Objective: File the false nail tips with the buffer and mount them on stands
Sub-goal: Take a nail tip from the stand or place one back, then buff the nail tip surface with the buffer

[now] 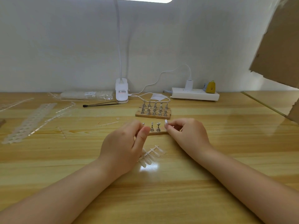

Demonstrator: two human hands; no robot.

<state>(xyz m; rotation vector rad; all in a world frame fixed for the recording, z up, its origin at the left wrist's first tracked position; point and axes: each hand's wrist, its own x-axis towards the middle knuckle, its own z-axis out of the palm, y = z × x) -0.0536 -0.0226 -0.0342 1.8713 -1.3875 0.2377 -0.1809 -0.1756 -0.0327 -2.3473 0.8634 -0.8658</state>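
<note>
A small wooden base point(157, 132) with silver nail stands point(155, 126) lies on the table between my hands. My left hand point(124, 143) has its thumb and fingers at the base's left end, around a stand there. My right hand point(186, 135) pinches a stand with a clear nail tip point(166, 121) on top, at the base's right end. A strip of clear false nail tips point(150, 156) lies near my left wrist. Farther back stands a second wooden rack of silver stands point(153, 110). No buffer is visible.
At the left lie empty nail strips point(32, 120), plastic sprues point(106, 124) and a bag of tips point(87, 95). A clip lamp point(121, 90), a black brush point(100, 104), a white power strip point(195, 94) and cable sit at the back. Cardboard point(278, 46) hangs at the right.
</note>
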